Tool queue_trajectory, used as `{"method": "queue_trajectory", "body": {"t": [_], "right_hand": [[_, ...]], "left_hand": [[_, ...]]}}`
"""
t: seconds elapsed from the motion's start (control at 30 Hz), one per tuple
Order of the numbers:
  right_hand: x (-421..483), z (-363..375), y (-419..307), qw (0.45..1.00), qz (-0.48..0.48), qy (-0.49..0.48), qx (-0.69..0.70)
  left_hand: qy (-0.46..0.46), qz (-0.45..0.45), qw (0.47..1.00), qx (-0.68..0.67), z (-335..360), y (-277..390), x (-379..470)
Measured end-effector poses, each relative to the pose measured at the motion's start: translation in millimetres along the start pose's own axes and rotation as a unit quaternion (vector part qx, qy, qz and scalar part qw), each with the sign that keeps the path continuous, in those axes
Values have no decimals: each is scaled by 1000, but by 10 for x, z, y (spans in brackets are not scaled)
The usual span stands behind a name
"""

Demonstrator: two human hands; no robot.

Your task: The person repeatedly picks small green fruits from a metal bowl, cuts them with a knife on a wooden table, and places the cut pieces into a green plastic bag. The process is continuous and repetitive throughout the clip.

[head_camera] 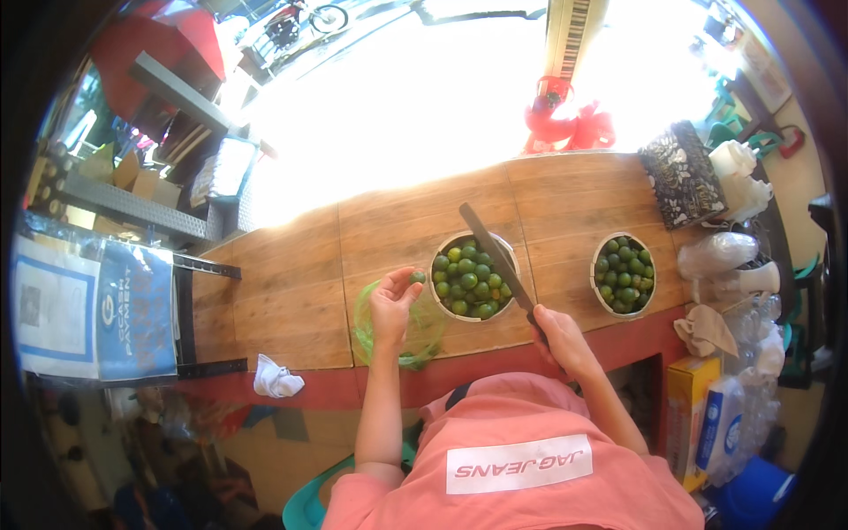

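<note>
Between the fingertips of my left hand [392, 306] is a small green citrus fruit [417, 277], held just left of a round container [440, 305] full of similar fruits [467, 269]. My right hand [562, 339] grips the handle of a long dark-bladed knife [493, 246]. Its blade slants up and left over the container's right side, hiding some of the fruits. Under my left hand and wrist lies a translucent green plastic bag [368, 324]; I cannot tell what is in it. Farther right stands a second round container [654, 281] of green citrus fruits [623, 273].
A white cloth [277, 377] lies at the near left edge of the wooden table [285, 298]. A sign stand [136, 308] bearing writing is at the left end. Along the right end are a black patterned box [686, 173], plastic cups [719, 255] and a beige cloth [706, 329].
</note>
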State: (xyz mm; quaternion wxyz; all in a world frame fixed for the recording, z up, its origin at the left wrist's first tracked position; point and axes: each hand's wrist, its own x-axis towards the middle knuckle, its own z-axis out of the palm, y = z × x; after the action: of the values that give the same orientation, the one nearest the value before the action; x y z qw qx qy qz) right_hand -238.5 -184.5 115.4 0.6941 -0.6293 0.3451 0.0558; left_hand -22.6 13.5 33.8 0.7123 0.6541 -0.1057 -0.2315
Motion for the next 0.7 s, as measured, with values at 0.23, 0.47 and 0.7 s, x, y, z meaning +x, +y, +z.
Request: {"method": "queue_trajectory", "body": {"t": [0.23,0.47,0.7], "right_hand": [[-94,207,48,976,-147,-15,-162],[-265,263,21,946,-165,37,-276],[-319,283,117,937,-195,71,-280]], "left_hand": [[-42,-80,977,-195,258,517,-287],[-45,-52,958,-277,420,480,-312],[61,-53,960,-268,502,443,-327]]}}
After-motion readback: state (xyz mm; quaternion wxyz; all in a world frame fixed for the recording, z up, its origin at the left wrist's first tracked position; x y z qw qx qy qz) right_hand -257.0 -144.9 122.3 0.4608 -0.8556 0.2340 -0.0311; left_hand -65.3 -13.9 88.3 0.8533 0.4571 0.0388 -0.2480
